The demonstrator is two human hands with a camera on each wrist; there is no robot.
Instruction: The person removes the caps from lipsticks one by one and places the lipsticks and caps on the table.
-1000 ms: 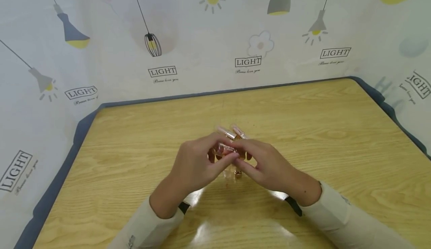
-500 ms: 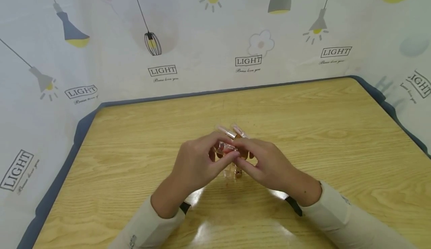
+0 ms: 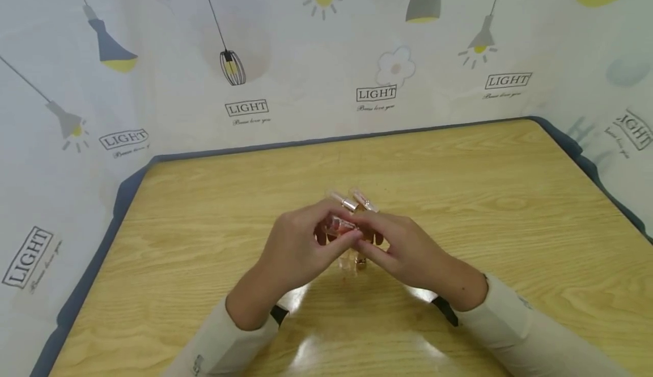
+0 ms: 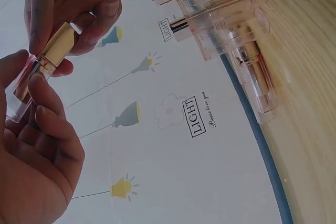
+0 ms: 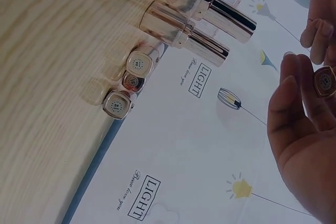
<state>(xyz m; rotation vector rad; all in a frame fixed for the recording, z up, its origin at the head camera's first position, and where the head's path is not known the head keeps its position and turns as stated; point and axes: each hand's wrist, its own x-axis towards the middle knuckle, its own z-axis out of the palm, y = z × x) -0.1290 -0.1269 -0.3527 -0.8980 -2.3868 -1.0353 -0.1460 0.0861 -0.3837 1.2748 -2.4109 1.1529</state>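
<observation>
Over the middle of the table, my left hand [image 3: 293, 246] and right hand [image 3: 413, 252] meet at the fingertips around one lipstick [image 3: 343, 227]. In the left wrist view its gold base [image 4: 59, 44] points up toward the right hand's fingers. The left fingers grip the clear cap end [image 4: 20, 98], with reddish colour showing inside. From the right wrist, only the lipstick's labelled bottom [image 5: 325, 82] shows between the fingers. Close beneath and beyond the hands lie other lipsticks, among them a gold and clear one [image 3: 363, 199] and another [image 3: 346, 201].
Several lipsticks are grouped on the wood-grain table [image 3: 204, 212]; in the right wrist view two gold tubes [image 5: 168, 24] lie side by side near others with round bottom labels [image 5: 117, 105]. A white lamp-print curtain [image 3: 306, 54] stands behind the table's far edge.
Both hands keep nearly the same place and hold on the lipstick. Only slight finger shifts show, and the other lipsticks stay put.
</observation>
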